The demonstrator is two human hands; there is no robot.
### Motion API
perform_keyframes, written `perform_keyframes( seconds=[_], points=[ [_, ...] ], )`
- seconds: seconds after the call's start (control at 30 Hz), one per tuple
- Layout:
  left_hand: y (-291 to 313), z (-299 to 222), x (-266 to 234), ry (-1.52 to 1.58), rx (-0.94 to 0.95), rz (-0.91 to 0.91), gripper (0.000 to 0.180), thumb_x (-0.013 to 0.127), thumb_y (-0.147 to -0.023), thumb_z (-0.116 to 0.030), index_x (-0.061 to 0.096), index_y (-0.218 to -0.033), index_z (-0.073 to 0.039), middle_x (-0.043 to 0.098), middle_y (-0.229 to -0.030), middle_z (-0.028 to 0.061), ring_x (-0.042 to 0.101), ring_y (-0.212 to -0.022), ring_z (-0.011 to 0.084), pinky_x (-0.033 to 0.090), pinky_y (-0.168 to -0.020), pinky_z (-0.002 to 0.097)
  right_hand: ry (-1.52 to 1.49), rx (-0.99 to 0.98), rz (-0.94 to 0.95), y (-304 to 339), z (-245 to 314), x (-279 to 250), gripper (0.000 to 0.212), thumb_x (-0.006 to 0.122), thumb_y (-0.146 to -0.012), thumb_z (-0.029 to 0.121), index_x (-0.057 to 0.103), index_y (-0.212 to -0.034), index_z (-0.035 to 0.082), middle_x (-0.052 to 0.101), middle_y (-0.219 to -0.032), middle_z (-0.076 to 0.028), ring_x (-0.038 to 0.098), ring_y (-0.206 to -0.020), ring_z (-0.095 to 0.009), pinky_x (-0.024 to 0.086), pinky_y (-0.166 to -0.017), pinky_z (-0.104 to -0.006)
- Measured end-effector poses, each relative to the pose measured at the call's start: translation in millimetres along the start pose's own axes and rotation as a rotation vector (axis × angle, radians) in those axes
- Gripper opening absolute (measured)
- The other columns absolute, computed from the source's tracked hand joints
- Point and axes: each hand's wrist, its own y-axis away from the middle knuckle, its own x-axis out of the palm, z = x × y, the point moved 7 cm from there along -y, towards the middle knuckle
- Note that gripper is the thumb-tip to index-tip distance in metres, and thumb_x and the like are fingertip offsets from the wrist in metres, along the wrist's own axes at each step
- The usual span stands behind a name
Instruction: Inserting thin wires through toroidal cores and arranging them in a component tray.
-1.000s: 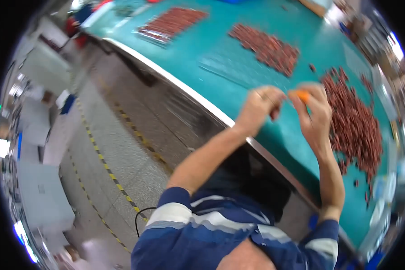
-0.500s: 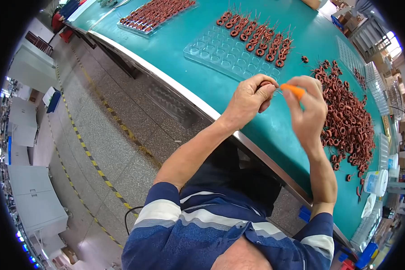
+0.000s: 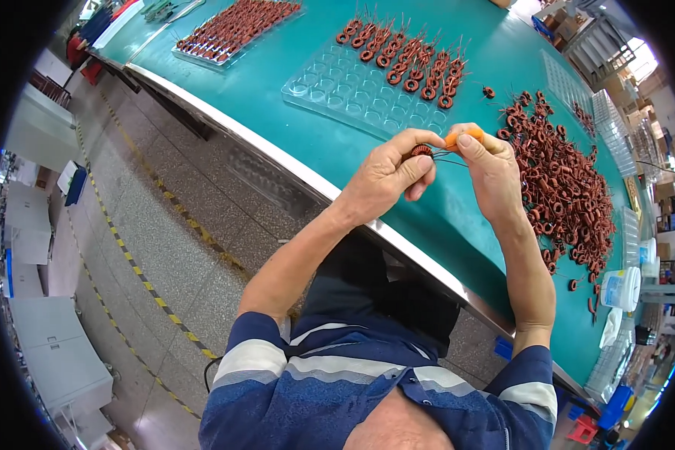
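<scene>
Between the thumb and fingers of my left hand (image 3: 382, 180) is a copper-coloured ring coil (image 3: 421, 151), its thin wire leads pointing right. My right hand (image 3: 495, 169) grips a small orange tool (image 3: 466, 138) close beside the coil, at the leads. My fingers cover much of the tool, so its exact kind and tip cannot be made out. Beyond my hands lies a clear plastic tray (image 3: 315, 91) with round pockets. Several rows of ring coils (image 3: 427, 91) with upright leads fill its far right part. A large heap of loose ring coils (image 3: 566, 184) lies right of my right hand.
Farther left on the green table (image 3: 255, 97) sits another tray filled with coils (image 3: 236, 30). Clear trays (image 3: 615, 142) and a white tub (image 3: 621, 289) line the right side. The table's pale front edge (image 3: 277, 166) runs below my forearms.
The orange tool has tilted more level, and my right fingers have closed farther over it. The coil has turned in my left hand, showing more of its windings and leads. The whole view has shifted slightly.
</scene>
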Motion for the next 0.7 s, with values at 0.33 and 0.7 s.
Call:
perform_keyframes(
  seconds=[0.33, 0.7],
  points=[
    [5, -7, -7, -0.433, 0.107, -0.157, 0.023, 0.055, -0.096, -0.012, 0.052, -0.117, -0.004, 0.054, -0.076, 0.0009, 0.049, -0.062, 0.0068, 0.042, -0.054, 0.0225, 0.885, -0.568, -0.092, 31, 53, 42, 0.007, 0.070, -0.078, 0.003, 0.068, -0.082, -0.002, 0.063, -0.096, -0.009, 0.059, -0.089, -0.023, 0.048, -0.074, -0.0323],
    [11, -30, -1, -0.298, 0.156, -0.110, 0.019, 0.055, -0.094, -0.008, 0.053, -0.113, -0.004, 0.052, -0.071, 0.0008, 0.048, -0.058, 0.0081, 0.041, -0.053, 0.0238, 0.570, -0.445, -0.061, 30, 51, 22, 0.013, 0.064, -0.088, 0.010, 0.069, -0.090, -0.002, 0.062, -0.095, -0.003, 0.055, -0.084, -0.012, 0.044, -0.072, -0.0244]
  ],
)
